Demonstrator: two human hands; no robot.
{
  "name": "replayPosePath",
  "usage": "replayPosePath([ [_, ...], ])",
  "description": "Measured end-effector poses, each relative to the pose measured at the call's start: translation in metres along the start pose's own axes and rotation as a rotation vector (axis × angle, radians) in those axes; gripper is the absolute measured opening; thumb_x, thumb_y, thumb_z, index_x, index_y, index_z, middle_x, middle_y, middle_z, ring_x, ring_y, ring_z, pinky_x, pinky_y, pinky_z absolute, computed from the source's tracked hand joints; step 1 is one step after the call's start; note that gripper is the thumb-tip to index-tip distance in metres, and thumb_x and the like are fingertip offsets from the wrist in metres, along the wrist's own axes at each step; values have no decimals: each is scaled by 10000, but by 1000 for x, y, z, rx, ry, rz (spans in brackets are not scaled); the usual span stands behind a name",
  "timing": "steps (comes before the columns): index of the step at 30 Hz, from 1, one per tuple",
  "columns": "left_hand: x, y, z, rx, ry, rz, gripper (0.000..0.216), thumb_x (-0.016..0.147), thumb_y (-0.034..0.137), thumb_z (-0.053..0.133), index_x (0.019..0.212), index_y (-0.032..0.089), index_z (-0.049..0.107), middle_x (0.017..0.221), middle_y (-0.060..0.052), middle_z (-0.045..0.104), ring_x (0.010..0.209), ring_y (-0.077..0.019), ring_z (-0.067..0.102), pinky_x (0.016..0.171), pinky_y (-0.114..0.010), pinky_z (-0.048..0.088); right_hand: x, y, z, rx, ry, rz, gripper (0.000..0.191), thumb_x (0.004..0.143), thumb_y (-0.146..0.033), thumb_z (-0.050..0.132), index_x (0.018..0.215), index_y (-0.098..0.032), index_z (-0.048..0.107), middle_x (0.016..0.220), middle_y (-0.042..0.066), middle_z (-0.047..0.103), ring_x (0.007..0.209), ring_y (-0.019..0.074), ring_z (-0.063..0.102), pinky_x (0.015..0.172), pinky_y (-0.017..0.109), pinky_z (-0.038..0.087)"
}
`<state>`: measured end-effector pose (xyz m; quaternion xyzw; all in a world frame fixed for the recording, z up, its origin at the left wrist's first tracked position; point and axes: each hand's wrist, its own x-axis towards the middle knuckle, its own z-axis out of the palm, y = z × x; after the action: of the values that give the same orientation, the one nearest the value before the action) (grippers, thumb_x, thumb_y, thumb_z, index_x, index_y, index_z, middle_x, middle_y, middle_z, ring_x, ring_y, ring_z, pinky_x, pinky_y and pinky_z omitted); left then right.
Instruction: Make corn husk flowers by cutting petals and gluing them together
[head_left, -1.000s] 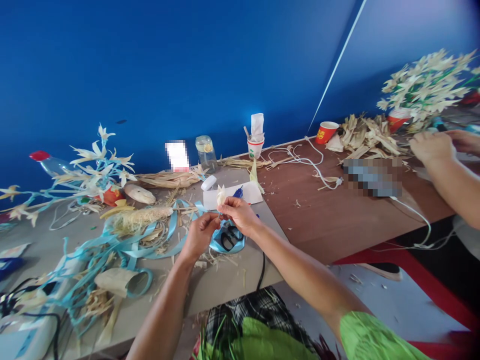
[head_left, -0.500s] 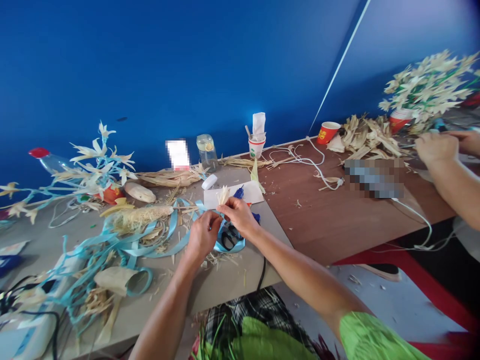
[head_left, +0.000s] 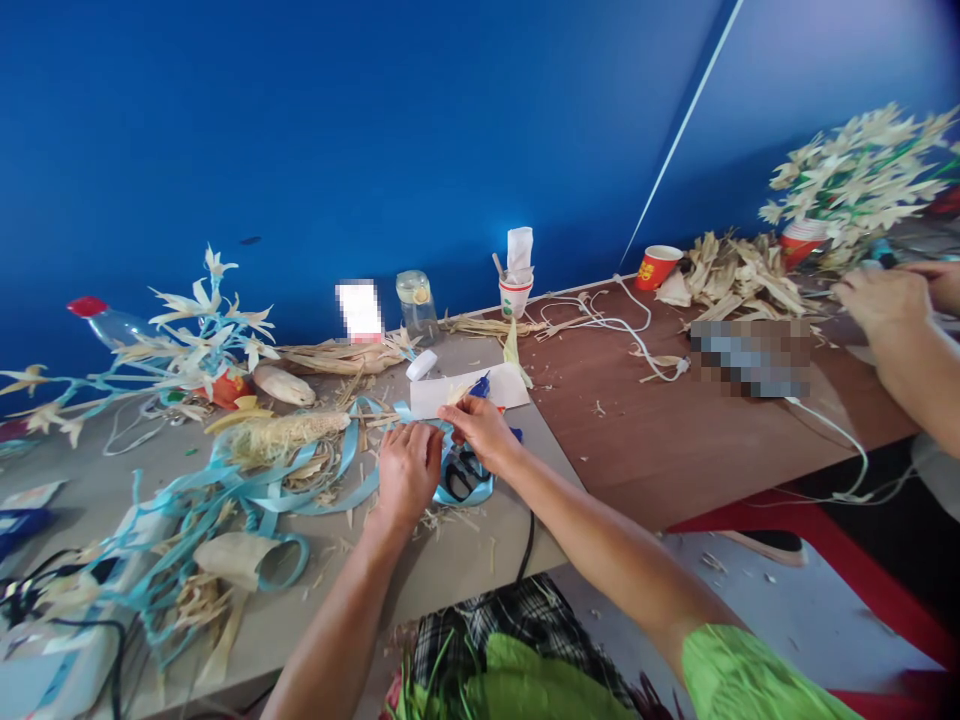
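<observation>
R hand [head_left: 480, 432], approx. centre of view, pinches a pale petal piece [head_left: 459, 393] btwn thumb & fingers, its tip showing at 11 o'clock of that hand. L hand [head_left: 409, 472] is just beside, at 8 o'clock of the R, fingers curled in; can't tell if it grips anything. From the hands: white card [head_left: 431, 397] at 12, corn cob [head_left: 300, 433] at 9, blue-stemmed flowers [head_left: 195, 350] at 10, paper cup [head_left: 516, 298] w/ tissue at 1, co-worker's hand [head_left: 885, 300] well apart, btwn 2 & 3.
</observation>
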<state>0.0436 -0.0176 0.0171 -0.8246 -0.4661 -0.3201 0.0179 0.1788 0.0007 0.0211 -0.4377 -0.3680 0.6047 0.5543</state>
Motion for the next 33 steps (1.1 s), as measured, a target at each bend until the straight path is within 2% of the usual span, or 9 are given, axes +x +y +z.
replayPosePath([
  [5, 0, 2, -3, 109, 16, 55, 216, 876, 215, 426, 695, 186, 540, 664, -59, 576, 692, -198, 523, 690, -321, 323, 2, 4, -3, -66, -2, -20, 378, 593, -455, 713, 570, -185, 450, 460, -84, 362, 415, 55, 318, 425, 226, 243],
  [9, 0, 1, -2, 81, 13, 31, 226, 860, 196, 427, 659, 186, 528, 637, -55, 559, 675, -196, 510, 682, -317, 319, 0, 1, -4, -151, 4, -76, 406, 619, -473, 693, 551, -187, 414, 473, -84, 312, 438, 52, 283, 445, 229, 222],
  [14, 2, -4, -4, -170, 77, -205, 237, 870, 240, 415, 677, 187, 543, 634, -33, 552, 651, -170, 503, 658, -281, 347, -1, -13, -11, -258, -68, -129, 310, 666, -460, 650, 681, -171, 539, 544, -57, 432, 497, 83, 378, 487, 229, 302],
  [17, 3, -7, -9, -315, 97, -403, 235, 867, 284, 425, 703, 189, 564, 611, -6, 534, 598, -148, 487, 605, -256, 346, 3, -20, -23, -462, 92, -290, 267, 709, -394, 610, 837, -161, 602, 699, 2, 547, 610, 123, 479, 595, 251, 399],
  [20, 5, -10, -13, -398, 118, -506, 220, 851, 303, 453, 710, 191, 580, 597, 5, 533, 572, -137, 479, 582, -246, 343, 9, -23, -36, -864, 314, -404, 245, 747, -326, 592, 925, -161, 628, 921, 75, 580, 775, 164, 546, 729, 280, 430],
  [22, 6, -12, -13, -430, 131, -532, 217, 842, 306, 467, 700, 191, 584, 590, 6, 534, 555, -131, 470, 572, -243, 344, 11, -24, -41, -1115, 342, -341, 253, 766, -315, 592, 966, -166, 636, 1018, 104, 569, 867, 189, 565, 785, 293, 424],
  [25, 5, -14, -9, -490, 146, -570, 210, 835, 316, 476, 716, 190, 593, 588, 6, 537, 535, -124, 457, 552, -236, 347, 8, -26, -43, -1387, 240, -172, 355, 780, -401, 597, 1043, -163, 618, 1062, 134, 567, 934, 231, 576, 812, 324, 418],
  [28, 4, -19, -4, -594, 172, -621, 223, 831, 350, 484, 736, 182, 597, 589, 10, 521, 531, -115, 446, 519, -222, 341, 3, -30, -42, -1520, 172, -96, 471, 776, -480, 593, 1122, -161, 568, 1116, 159, 552, 1019, 272, 555, 837, 359, 409],
  [33, 3, -24, 0, -825, 222, -725, 277, 817, 405, 508, 733, 155, 590, 567, 27, 467, 499, -85, 394, 473, -206, 303, -3, -34, -44, -1624, 132, -48, 527, 742, -437, 636, 1155, -128, 528, 1170, 184, 518, 1090, 320, 524, 853, 399, 406],
])
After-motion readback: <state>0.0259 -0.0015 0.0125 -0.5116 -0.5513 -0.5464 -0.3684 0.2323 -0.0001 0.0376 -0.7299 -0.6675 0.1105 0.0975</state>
